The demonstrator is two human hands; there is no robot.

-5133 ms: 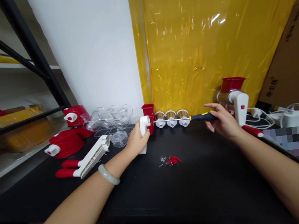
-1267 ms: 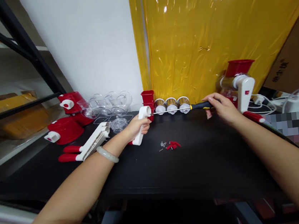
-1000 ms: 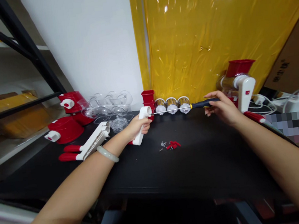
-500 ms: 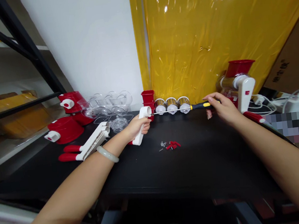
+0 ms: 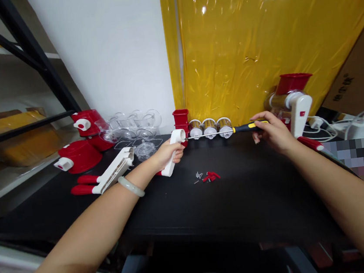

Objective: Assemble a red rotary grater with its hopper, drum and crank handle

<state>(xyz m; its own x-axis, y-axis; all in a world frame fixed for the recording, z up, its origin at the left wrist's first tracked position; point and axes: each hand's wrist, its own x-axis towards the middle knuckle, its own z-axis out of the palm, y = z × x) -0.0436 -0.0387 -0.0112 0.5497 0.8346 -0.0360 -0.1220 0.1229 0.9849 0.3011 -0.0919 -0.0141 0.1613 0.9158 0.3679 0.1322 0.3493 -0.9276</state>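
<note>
My left hand [image 5: 170,152] is wrapped round a white crank handle [image 5: 169,167] with a red grip, holding it tilted above the black table. In my right hand [image 5: 271,131] is a long screwdriver [image 5: 243,128] with a black and yellow handle, held level between thumb and fingers. Its thin shaft runs left, and the tip meets the round upper end of the crank handle; the exact contact is too small to make out. Below lie several small screws [image 5: 198,176] and a little pile of red plastic pieces [image 5: 211,176].
More white crank handles [image 5: 115,172] with red grips lie at left, near red grater housings [image 5: 82,156]. Clear plastic parts [image 5: 139,126], red hoppers [image 5: 180,117] and metal grater drums [image 5: 209,128] line the back. An assembled rotary grater [image 5: 298,105] stands right, beside white cables [image 5: 327,128].
The view has shifted very slightly. Both hands keep their hold, and the screwdriver tip stays at the crank handle's end; the right fingers have shifted a little on the screwdriver handle.
</note>
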